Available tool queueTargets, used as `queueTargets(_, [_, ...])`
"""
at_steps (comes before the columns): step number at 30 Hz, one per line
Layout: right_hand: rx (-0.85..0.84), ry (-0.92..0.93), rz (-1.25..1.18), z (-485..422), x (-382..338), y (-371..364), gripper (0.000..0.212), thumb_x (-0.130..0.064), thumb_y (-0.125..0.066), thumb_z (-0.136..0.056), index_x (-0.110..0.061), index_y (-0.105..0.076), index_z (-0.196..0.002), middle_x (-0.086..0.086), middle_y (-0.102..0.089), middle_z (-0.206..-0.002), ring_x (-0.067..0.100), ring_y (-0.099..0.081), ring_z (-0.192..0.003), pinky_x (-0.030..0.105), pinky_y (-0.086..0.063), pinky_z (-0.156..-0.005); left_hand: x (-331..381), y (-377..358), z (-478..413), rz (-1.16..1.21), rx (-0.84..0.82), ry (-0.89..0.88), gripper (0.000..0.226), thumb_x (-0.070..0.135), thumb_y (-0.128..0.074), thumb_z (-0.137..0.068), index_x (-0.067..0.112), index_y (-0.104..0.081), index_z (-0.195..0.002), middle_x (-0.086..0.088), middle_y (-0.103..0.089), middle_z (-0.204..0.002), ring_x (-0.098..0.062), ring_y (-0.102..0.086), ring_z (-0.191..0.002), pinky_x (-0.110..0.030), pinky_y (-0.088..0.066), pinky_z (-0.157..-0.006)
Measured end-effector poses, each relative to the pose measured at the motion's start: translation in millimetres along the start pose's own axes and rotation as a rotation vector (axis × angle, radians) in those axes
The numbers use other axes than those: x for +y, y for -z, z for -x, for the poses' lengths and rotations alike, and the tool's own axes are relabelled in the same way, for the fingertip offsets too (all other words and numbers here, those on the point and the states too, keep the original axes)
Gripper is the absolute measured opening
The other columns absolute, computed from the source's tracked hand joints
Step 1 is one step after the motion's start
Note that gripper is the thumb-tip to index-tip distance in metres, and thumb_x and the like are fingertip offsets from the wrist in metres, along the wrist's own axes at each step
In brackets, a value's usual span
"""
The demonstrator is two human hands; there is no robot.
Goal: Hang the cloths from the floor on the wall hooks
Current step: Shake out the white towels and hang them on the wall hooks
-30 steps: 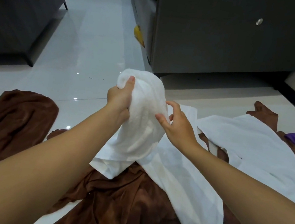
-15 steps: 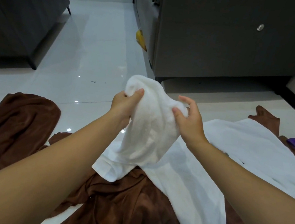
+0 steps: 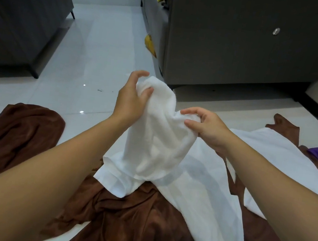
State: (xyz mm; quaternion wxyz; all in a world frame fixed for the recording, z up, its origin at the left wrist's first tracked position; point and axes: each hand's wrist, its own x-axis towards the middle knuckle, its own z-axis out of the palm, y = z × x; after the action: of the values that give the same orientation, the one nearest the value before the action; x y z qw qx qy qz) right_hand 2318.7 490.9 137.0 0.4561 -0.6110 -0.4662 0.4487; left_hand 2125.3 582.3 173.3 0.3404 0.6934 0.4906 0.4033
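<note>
Right hand (image 3: pixel 208 129) has come up off the towel's side to pinch a fold near its top.

Nearest us, well short of the cabinet (image 3: pixel 245 50), a brown cloth (image 3: pixel 124 217) lies crumpled on the floor (image 3: pixel 93 60), and the towel's lower end rests on it. The towel (image 3: pixel 157 140) rises from there, about midway between us and the cabinet, lifted in both hands. Our left hand (image 3: pixel 130 98) grips its peak, thumb pressed into the front and fingers curled over behind. Our right hand pinches the fold between thumb and fingers. We judge the towel light, soft and limp, so it will sag wherever unsupported but will hardly slip. We would hold it along one edge, hands apart, so that edge can go over a hook. No hooks are in view.
</note>
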Motion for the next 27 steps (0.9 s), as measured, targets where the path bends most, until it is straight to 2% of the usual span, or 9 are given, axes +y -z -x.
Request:
queueTargets(5, [-0.234,-0.081,0.106,8,2,11,0.029,-0.015,-0.054,-0.098,-0.034,-0.066,-0.116,0.004,-0.063,-0.117,0.022,-0.067,-0.100,0.041,-0.059,-0.084,-3,14,-2,-0.035,-0.031,0.020,0.020,0.031,-0.048,-0.100,0.028,-0.051,-0.119,0.006,-0.050,-0.117,-0.018,-0.049,-0.099,-0.025,-0.040,-0.079])
queueTargets(9, [-0.308,-0.148,-0.076,10,3,10,0.031,-0.018,-0.064,-0.093,-0.029,-0.063,-0.121,0.004,-0.061,-0.121,0.020,-0.068,-0.101,0.035,-0.058,-0.082,-14,24,1,-0.057,-0.078,0.004,0.013,0.028,-0.050,-0.099,0.029,-0.052,-0.111,0.004,-0.051,-0.111,-0.019,-0.049,-0.096,-0.023,-0.039,-0.077])
queueTargets(10, [-0.350,-0.154,-0.056,10,3,10,0.038,-0.018,-0.070,-0.088,-0.031,-0.061,-0.123,0.001,-0.059,-0.124,0.021,-0.066,-0.105,0.034,-0.057,-0.084,-15,26,0,-0.059,-0.084,-0.005,0.011,0.027,-0.050,-0.100,0.029,-0.053,-0.110,0.005,-0.051,-0.111,-0.018,-0.049,-0.096,-0.023,-0.039,-0.075])
queueTargets(12, [-0.393,-0.110,0.210,9,5,4,0.045,-0.023,-0.076,-0.083,-0.040,-0.059,-0.121,-0.010,-0.055,-0.124,0.016,-0.061,-0.108,0.030,-0.055,-0.086,-15,31,-1,-0.058,-0.106,-0.017,0.010,0.026,-0.047,-0.101,0.029,-0.054,-0.108,0.008,-0.052,-0.109,-0.015,-0.049,-0.095,-0.023,-0.039,-0.075])
queueTargets(15, [-0.265,-0.039,0.410,5,7,-5,0.029,-0.029,-0.071,-0.087,-0.042,-0.058,-0.109,-0.017,-0.054,-0.114,0.009,-0.056,-0.101,0.022,-0.051,-0.076,-14,36,-2,-0.042,-0.139,-0.019,0.018,0.017,-0.044,-0.101,0.028,-0.058,-0.098,0.018,-0.051,-0.093,-0.007,-0.048,-0.081,-0.016,-0.038,-0.066])
queueTargets(18, [-0.119,0.019,0.428,1,7,1,0.012,-0.033,-0.060,-0.094,-0.037,-0.055,-0.104,-0.011,-0.057,-0.109,0.014,-0.058,-0.099,0.029,-0.053,-0.077,-14,40,-1,-0.010,-0.186,-0.030,0.033,0.005,-0.045,-0.096,0.027,-0.066,-0.083,0.018,-0.056,-0.087,0.004,-0.052,-0.075,-0.005,-0.037,-0.060])
queueTargets(20, [-0.091,0.053,0.540,2,6,9,0.010,-0.038,-0.053,-0.098,-0.034,-0.052,-0.107,-0.010,-0.057,-0.107,0.014,-0.057,-0.099,0.027,-0.049,-0.074,-14,44,0,-0.040,-0.251,-0.042,0.032,0.004,-0.048,-0.096,0.027,-0.069,-0.087,0.017,-0.057,-0.089,0.011,-0.052,-0.072,-0.001,-0.035,-0.060])
queueTargets(24, [-0.015,0.086,0.526,7,5,16,0.016,-0.043,-0.046,-0.099,-0.038,-0.044,-0.115,-0.008,-0.054,-0.112,0.011,-0.055,-0.098,0.027,-0.047,-0.071,-21,46,-4,-0.195,-0.320,-0.035,0.032,0.009,-0.053,-0.095,0.037,-0.068,-0.100,0.002,-0.054,-0.119,-0.014,-0.053,-0.102,-0.015,-0.042,-0.080])
queueTargets(27, [0.080,0.142,0.441,8,-11,21,0.018,-0.038,-0.048,-0.100,-0.036,-0.044,-0.117,-0.011,-0.051,-0.114,0.010,-0.053,-0.100,0.028,-0.047,-0.074,-18,49,-11,-0.265,-0.344,-0.017,0.028,0.013,-0.056,-0.094,0.038,-0.068,-0.097,0.000,-0.058,-0.125,-0.024,-0.054,-0.113,-0.029,-0.045,-0.092])
